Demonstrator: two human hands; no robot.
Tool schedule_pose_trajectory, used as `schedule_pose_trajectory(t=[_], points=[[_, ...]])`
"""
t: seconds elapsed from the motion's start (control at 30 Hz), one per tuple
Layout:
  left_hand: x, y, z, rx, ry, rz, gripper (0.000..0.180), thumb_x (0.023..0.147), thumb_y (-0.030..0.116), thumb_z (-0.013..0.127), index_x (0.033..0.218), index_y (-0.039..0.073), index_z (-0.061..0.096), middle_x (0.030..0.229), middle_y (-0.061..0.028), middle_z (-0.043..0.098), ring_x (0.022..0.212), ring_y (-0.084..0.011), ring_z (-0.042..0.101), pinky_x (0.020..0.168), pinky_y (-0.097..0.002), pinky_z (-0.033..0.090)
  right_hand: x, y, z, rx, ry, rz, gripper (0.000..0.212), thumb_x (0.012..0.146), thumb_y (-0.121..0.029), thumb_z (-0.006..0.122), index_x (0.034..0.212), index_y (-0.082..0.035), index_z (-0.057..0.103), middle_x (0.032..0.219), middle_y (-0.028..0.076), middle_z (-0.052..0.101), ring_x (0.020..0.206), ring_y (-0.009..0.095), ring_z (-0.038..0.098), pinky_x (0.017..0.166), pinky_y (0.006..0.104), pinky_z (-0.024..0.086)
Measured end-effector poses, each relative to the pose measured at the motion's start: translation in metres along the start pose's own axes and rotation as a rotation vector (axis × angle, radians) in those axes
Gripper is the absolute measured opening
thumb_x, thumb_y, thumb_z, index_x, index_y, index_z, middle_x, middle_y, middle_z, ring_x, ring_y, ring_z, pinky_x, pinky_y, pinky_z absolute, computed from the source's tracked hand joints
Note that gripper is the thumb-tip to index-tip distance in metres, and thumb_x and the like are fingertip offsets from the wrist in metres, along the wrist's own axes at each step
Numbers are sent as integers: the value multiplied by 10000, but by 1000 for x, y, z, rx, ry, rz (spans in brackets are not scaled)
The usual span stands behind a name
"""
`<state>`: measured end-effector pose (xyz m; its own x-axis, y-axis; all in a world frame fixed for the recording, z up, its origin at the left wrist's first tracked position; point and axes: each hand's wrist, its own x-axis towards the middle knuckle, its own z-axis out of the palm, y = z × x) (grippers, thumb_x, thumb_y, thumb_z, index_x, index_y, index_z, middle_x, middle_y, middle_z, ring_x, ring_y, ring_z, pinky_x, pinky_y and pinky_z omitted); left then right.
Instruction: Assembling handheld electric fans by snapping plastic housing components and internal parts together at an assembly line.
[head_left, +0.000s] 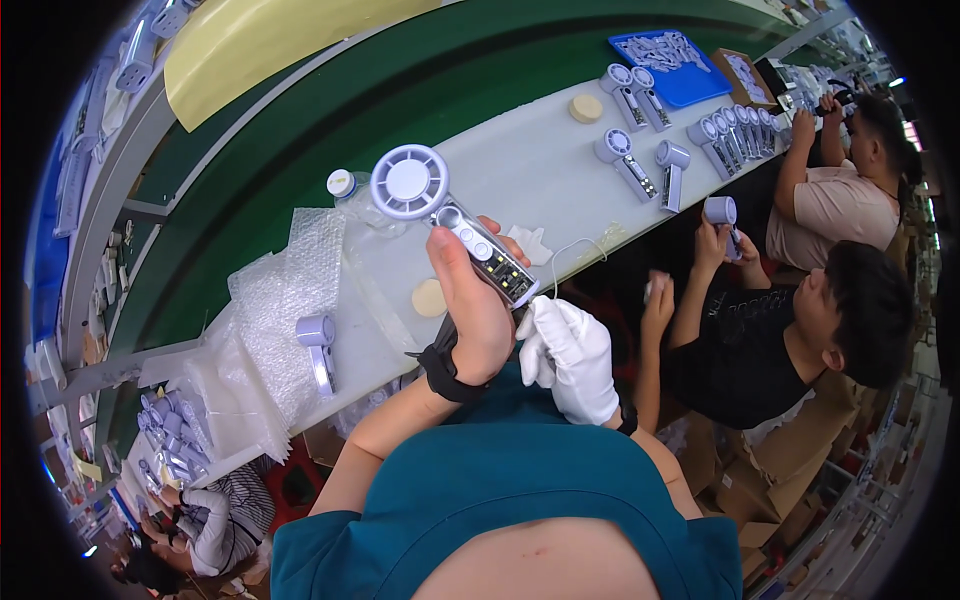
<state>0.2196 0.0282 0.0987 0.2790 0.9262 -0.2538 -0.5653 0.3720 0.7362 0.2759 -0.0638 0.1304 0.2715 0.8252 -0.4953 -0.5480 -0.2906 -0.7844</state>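
- Above the near edge of the desk (520, 170), the left hand (470, 310) is wrapped around the handle of a lilac handheld fan (440, 215), lifting it clear of the surface with the round head tipped away, so the button strip faces up toward the eyes.
- Just right of that fan's handle end, the right hand (572, 355), in a white glove, is closed loosely at the base; its fingers curl inward, and I cannot tell whether they pinch anything.
- Left of the fan, bubble wrap (290, 300) lies spread as padding, with another fan (318, 345) resting on it.
- Below the fan head, a round beige pad (429, 297) sits on the desk.
- Far right of the fan, finished fans (735, 130) stand in a row beside a blue tray (690, 80), within reach of a seated person (790, 320) holding one.
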Motion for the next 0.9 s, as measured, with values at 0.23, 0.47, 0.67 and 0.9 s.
schedule_pose_trajectory(t=[0.23, 0.47, 0.67, 0.9], points=[[2, -1, -3, -1, -32, -153, 432, 932, 490, 293, 981, 65, 351, 813, -77, 486, 615, -140, 519, 572, -266, 456, -3, 1, 1, -113, 24, -16, 299, 927, -243, 442, 731, -34, 529, 455, 55, 500, 340, 57, 334, 361, 187, 242], [-4, -6, -1, 105, -37, -64, 434, 932, 493, 285, 992, 66, 336, 834, -78, 482, 615, -141, 520, 576, -268, 461, -4, 4, 1, 13, 69, -3, 327, 936, -262, 419, 730, -33, 527, 453, 52, 498, 340, 60, 333, 362, 188, 247], [-9, -12, 5, 38, 29, 85, 410, 937, 470, 290, 1009, 67, 317, 839, -76, 478, 617, -137, 522, 570, -268, 467, -6, 2, 3, 41, 138, -52, 346, 941, -276, 406, 725, -35, 524, 448, 46, 487, 351, 58, 334, 371, 185, 248], [2, 3, 3, 205, -134, 52, 397, 941, 453, 301, 1025, 66, 317, 836, -74, 482, 612, -129, 524, 558, -267, 474, -6, -4, -4, -59, -43, 29, 353, 944, -278, 401, 720, -32, 520, 437, 30, 461, 360, 58, 336, 374, 195, 239]])
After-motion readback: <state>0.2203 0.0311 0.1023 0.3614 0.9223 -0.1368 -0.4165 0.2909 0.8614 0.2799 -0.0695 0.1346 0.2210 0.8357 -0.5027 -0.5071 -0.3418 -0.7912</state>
